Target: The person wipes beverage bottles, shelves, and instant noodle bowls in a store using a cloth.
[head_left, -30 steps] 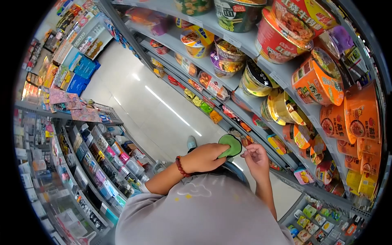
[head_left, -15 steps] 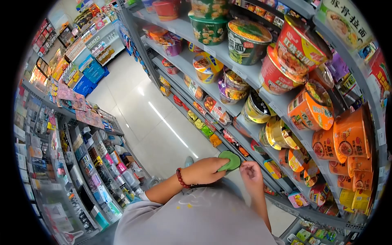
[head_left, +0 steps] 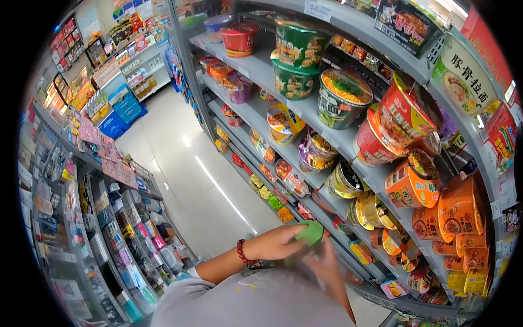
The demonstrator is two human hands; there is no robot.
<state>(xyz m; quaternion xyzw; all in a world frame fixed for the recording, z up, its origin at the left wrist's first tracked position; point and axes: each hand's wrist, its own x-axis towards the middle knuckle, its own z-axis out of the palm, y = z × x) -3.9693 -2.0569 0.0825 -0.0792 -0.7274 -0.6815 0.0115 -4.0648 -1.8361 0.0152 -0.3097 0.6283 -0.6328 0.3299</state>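
Observation:
My left hand (head_left: 275,243), with a red bead bracelet (head_left: 243,253) at the wrist, is closed on a soft-looking green pad (head_left: 311,232) in front of my body. The pad is flat with rounded edges; its exact kind cannot be made out. Close beside it, just below and to the right, is my right hand (head_left: 326,262). Motion smears its fingers, so whether they touch the pad cannot be told. Beyond both hands stands the noodle shelf, its nearest items being small packs on the lower tiers.
On the right, a grey shelf (head_left: 305,117) holds several instant noodle tubs, including red tubs (head_left: 406,109) and orange tubs (head_left: 460,210). A rack of small packaged goods (head_left: 128,218) lines the left. A tiled aisle (head_left: 190,158) runs between them toward blue boxes (head_left: 125,103).
The view has tilted up, showing more of the upper shelf. My right hand has turned and moved lower and closer to the left hand, now blurred. My left hand still grips the green pad.

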